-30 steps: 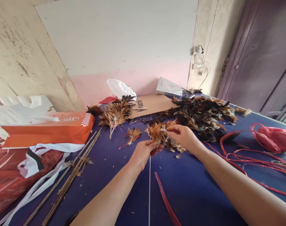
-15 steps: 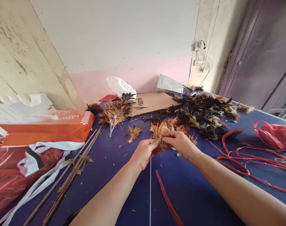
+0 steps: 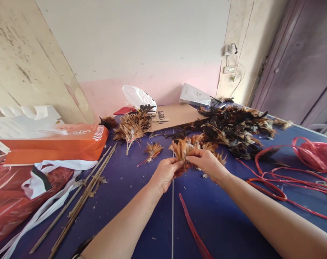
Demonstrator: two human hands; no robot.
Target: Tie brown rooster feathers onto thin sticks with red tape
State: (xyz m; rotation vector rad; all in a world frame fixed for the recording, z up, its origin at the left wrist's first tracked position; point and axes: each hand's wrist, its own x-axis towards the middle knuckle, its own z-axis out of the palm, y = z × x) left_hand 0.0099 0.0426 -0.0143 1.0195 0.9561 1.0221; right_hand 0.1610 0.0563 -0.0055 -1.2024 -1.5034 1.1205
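The left hand (image 3: 167,172) and the right hand (image 3: 205,163) are pinching the base of a small, fluffy orange-brown feather bunch (image 3: 181,148) over the smooth blue counter (image 3: 156,225). A loose heap of black-and-brown feathers (image 3: 228,131) is lying farther off to the right; a narrow red plastic strip (image 3: 192,226) is lying nearer.

Fluffy feathers (image 3: 183,148), glossy plastic ribbon (image 3: 191,223)
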